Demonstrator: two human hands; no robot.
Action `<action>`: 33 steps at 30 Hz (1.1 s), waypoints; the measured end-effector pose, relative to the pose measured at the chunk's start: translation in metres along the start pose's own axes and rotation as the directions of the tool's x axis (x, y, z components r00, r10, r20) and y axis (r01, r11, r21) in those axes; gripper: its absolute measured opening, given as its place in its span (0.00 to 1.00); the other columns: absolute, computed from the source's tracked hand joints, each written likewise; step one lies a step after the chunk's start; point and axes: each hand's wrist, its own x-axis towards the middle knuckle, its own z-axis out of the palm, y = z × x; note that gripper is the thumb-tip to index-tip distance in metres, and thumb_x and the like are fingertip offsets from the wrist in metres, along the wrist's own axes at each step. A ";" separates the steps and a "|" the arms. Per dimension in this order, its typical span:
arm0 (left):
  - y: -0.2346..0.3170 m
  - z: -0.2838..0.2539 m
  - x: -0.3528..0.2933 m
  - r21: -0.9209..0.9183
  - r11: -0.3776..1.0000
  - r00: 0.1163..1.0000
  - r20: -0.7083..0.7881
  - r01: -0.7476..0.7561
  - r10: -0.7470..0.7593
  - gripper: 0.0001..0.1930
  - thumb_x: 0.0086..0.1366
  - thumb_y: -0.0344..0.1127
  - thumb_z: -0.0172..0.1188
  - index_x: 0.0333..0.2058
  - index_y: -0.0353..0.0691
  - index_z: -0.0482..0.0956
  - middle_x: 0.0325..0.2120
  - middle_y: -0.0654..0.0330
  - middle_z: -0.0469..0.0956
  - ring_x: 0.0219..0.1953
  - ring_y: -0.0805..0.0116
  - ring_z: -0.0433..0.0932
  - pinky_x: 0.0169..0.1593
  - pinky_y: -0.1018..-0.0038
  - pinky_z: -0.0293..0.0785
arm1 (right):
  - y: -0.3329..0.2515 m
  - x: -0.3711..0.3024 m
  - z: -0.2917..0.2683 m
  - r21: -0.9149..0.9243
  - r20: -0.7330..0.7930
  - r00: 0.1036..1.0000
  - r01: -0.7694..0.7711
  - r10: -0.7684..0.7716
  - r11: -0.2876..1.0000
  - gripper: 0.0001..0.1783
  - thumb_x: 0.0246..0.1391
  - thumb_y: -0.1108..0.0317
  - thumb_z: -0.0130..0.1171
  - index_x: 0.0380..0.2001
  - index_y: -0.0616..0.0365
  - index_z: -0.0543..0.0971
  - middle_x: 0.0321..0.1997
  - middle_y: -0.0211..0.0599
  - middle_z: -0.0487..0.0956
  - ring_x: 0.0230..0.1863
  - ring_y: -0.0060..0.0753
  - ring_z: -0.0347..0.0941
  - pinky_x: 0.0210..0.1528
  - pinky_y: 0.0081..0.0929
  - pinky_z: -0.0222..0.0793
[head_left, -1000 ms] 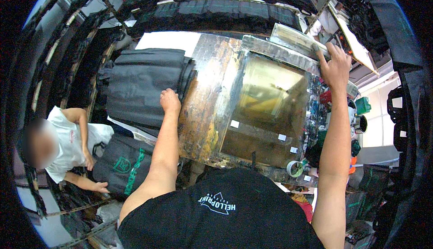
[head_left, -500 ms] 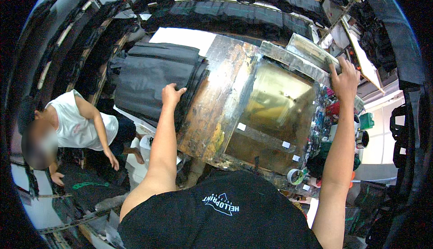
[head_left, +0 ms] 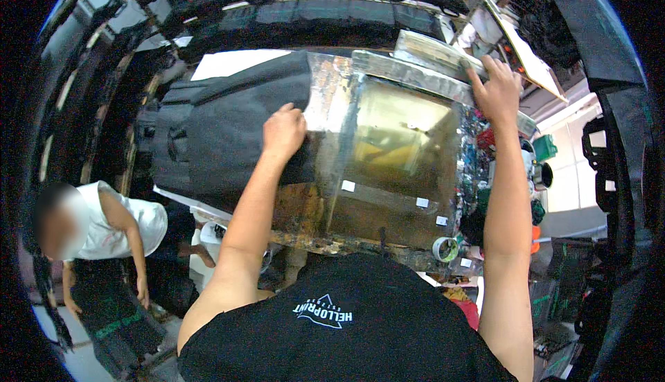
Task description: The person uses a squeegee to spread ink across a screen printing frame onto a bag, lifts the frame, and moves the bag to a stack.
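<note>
A pile of black cloth pieces (head_left: 228,126) lies on the left part of the worktable. My left hand (head_left: 284,132) is closed on the right edge of the top piece, which stretches toward the middle of the table. To the right lies a screen-printing frame (head_left: 398,167) with a yellowish, see-through mesh and small white tabs. Along its far side runs a long, pale, stained bar (head_left: 433,53). My right hand (head_left: 497,91) grips the right end of this bar, thumb on the near side; part of the grip is hidden.
Ink-stained pots and cans (head_left: 542,174) crowd the table's right side. A roll of tape (head_left: 445,249) sits at the frame's near right corner. At the left, a person in a white sleeveless top (head_left: 128,223) bends over dark cloth. Racks of black cloth (head_left: 325,15) stand beyond the table.
My left hand has closed on the top cloth and drawn its edge to the right across the bare table. My right hand stays at the bar. The whole view has shifted slightly.
</note>
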 end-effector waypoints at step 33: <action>0.164 0.273 0.054 0.107 0.988 0.855 0.517 -0.109 0.039 0.69 0.46 0.89 0.53 0.77 0.47 0.44 0.78 0.47 0.35 0.78 0.41 0.29 0.71 0.31 0.22 | 0.008 0.031 -0.015 0.203 0.023 0.999 -0.046 0.042 0.978 0.33 0.61 0.34 0.54 0.26 0.57 0.76 0.26 0.46 0.77 0.33 0.46 0.72 0.44 0.40 0.58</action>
